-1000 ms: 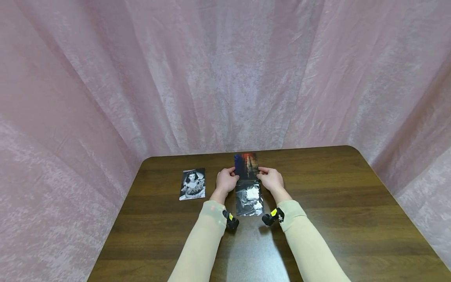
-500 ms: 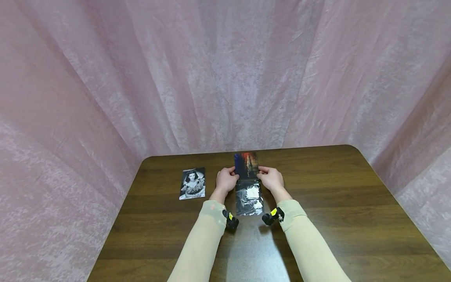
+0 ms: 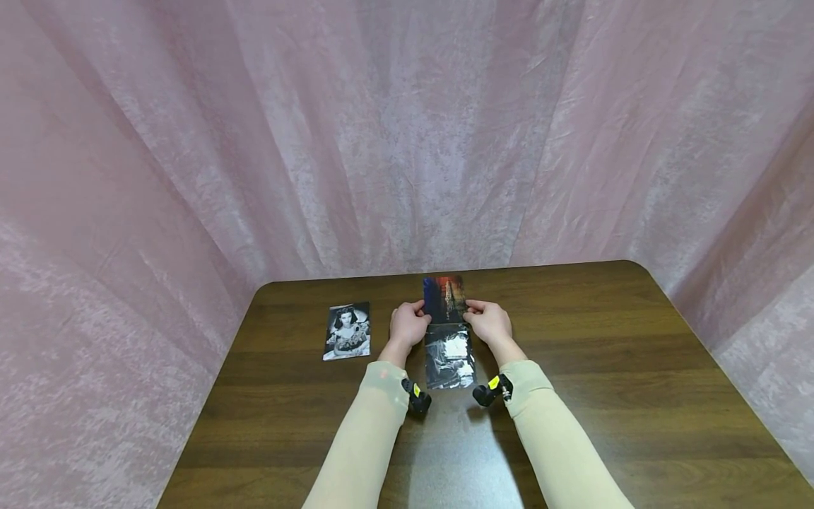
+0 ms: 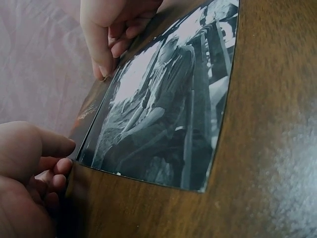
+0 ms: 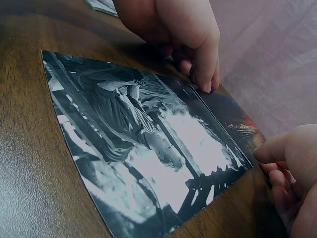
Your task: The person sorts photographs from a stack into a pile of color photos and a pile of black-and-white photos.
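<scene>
A colour picture card [image 3: 444,300], dark blue on the left and orange-red on the right, lies near the table's far edge. Its near edge meets a glossy black-and-white photo card [image 3: 450,357] lying just below it. My left hand [image 3: 409,325] pinches the colour card's left side near its lower corner, thumb on top and fingers curled. At the opposite corner my right hand [image 3: 488,324] pinches it the same way. In the left wrist view, the black-and-white photo [image 4: 158,109] shows a seated figure, and a thin dark line separates the two cards.
Another black-and-white photo card [image 3: 347,331], a portrait, lies on the table to the left of my left hand. The brown wooden table [image 3: 604,382] has rounded far corners. Pink velvety curtains [image 3: 407,141] hang behind and at both sides.
</scene>
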The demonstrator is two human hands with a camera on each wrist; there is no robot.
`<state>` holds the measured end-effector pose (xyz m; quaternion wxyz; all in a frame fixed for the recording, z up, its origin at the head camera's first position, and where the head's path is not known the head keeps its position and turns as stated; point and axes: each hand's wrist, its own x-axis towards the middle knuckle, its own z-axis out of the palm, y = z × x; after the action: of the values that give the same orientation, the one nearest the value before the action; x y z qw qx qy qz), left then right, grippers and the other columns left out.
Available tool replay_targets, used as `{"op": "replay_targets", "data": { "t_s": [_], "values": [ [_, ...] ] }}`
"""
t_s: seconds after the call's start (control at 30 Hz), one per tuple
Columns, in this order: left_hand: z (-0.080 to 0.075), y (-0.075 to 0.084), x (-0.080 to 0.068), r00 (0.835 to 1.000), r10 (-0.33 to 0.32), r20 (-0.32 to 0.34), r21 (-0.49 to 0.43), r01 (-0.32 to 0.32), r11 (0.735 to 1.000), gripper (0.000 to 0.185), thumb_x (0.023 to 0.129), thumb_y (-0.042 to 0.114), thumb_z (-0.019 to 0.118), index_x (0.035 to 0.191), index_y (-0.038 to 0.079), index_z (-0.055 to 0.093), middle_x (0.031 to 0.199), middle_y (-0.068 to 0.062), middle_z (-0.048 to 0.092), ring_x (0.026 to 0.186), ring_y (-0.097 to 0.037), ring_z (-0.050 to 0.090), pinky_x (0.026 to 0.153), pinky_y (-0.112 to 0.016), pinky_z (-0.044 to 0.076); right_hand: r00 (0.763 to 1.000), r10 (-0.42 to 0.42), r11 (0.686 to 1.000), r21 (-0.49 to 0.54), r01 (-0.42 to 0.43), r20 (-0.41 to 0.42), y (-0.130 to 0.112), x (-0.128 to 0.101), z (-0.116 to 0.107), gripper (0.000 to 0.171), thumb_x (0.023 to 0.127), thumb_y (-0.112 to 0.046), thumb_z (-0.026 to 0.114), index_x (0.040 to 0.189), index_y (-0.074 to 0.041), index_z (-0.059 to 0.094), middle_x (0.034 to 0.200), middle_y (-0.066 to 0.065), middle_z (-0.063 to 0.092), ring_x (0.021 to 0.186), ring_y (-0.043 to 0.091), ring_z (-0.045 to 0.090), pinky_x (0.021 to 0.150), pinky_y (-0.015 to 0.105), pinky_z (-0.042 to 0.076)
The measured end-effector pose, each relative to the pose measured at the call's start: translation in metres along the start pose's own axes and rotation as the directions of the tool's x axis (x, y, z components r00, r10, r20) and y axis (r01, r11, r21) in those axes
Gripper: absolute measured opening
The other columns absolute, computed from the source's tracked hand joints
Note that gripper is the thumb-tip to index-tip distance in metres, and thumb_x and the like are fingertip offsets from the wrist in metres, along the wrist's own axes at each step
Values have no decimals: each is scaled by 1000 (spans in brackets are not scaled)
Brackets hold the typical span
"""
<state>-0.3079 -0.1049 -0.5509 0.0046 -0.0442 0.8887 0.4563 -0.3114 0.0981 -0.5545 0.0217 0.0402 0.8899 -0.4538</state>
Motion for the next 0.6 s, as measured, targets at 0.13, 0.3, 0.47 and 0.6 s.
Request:
{"op": "replay_targets", "data": {
  "t_s": [0.13,0.3,0.47,0.6],
  "values": [
    [-3,-2,1,999,13,33,-51,-11,999,48,105,14,68,151,4,60,98,-2,62,89,-21,55,83,-37,46,1000,1,1000,11,-1,3,-1,-1,-1,41,102,-25,70,142,-12,72,121,6,76,114,29,68,98,47,49],
    [-8,-5,1,997,15,77,-188,-1,982,48,107,11,63,152,-3,56,118,-13,68,104,-26,62,90,-38,50,1000,-2,999,32,1,27,-1,-4,-5,42,104,-24,68,144,-11,70,128,10,74,121,33,65,102,50,48],
    [-13,-6,-3,998,-12,66,-291,31,956,46,107,11,61,151,-4,57,146,-21,61,137,-35,55,112,-48,46,998,-14,997,73,10,54,1,-5,-9,43,106,-24,67,146,-10,68,138,15,70,129,37,62,108,53,46],
    [-18,-8,-7,999,-12,46,-292,25,956,44,107,12,62,149,-2,61,145,-21,63,138,-35,55,113,-49,45,994,-51,987,159,36,92,6,-6,-11,44,107,-22,64,149,-6,64,142,18,66,134,38,58,111,54,45]
  ]
}}
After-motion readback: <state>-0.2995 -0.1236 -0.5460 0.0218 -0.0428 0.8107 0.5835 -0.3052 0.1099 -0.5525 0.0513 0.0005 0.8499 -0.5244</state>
